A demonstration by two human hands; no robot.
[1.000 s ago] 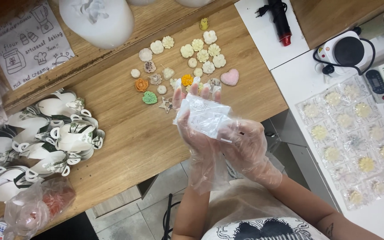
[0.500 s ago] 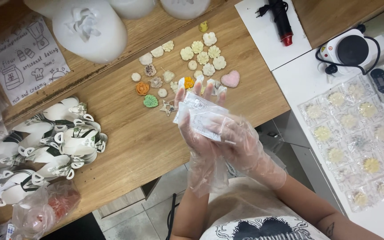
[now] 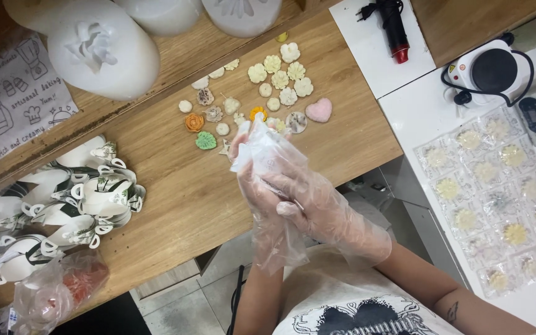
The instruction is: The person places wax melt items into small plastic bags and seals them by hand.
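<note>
- Left hand [image 3: 262, 186] and right hand [image 3: 317, 198], both in loose clear gloves, are now pressed together around a small clear plastic bag [image 3: 265, 152]; a second ago they sat side by side with the bag spread wider above them.
- Bag now bunched and narrower, pinched between the fingers of both hands, held above the table's front part, just below the moulded pieces.
- Right hand has slid over the left; fingers overlap.
- Camera view has shifted a little: white moulds [image 3: 103, 53] show more at the top left than before.
- Small flower-shaped pieces [image 3: 280, 77], pink heart [image 3: 319, 110], orange rose [image 3: 194, 121] and green leaf [image 3: 206, 141] lie unmoved on the wooden table [image 3: 175, 186].
- Table front edge runs diagonally right under the wrists; floor gap below it.
- Open wood between the hands and the pile of white-and-green bags [image 3: 75, 198] at left.
- White counter [image 3: 429, 118] at right, crowded by the tray of packed pieces [image 3: 504, 192].
</note>
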